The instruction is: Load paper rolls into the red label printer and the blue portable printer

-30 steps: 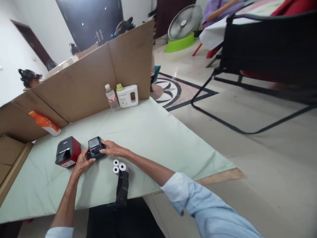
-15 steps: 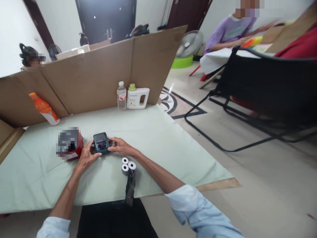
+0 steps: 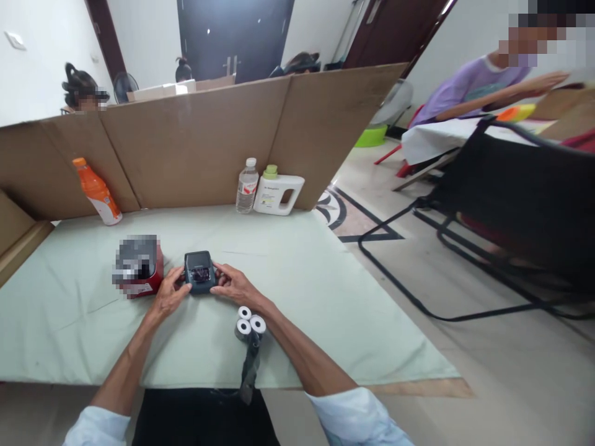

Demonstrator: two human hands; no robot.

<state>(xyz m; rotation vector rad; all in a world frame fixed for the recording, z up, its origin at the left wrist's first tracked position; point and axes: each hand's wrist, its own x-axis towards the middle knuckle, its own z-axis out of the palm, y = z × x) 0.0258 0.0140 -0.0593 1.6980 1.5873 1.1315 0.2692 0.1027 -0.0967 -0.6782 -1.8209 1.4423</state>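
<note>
A small dark portable printer (image 3: 200, 272) with a clear window on top rests on the green-covered table, between my two hands. My left hand (image 3: 171, 293) grips its left side, the thumb at the near left corner. On the opposite side, my right hand (image 3: 233, 284) holds the right edge between thumb and fingers. Three small white paper rolls (image 3: 243, 327) stand together near my right forearm. From them a crumpled dark strip (image 3: 250, 370) trails over the table's front edge. Left of my left hand sits a red and black box (image 3: 139, 266), partly blurred out.
A cardboard panel (image 3: 195, 148) walls off the table's far side. Against it stand an orange bottle (image 3: 98, 193), a clear water bottle (image 3: 247, 187) and a white jug (image 3: 277, 195). A black folding chair (image 3: 525, 204) and a person in purple (image 3: 465, 87) are at the right.
My view has turned slightly left, so the scene sits further right in the picture. Both hands keep their hold on the printer, which stays in about the same place on the table.
</note>
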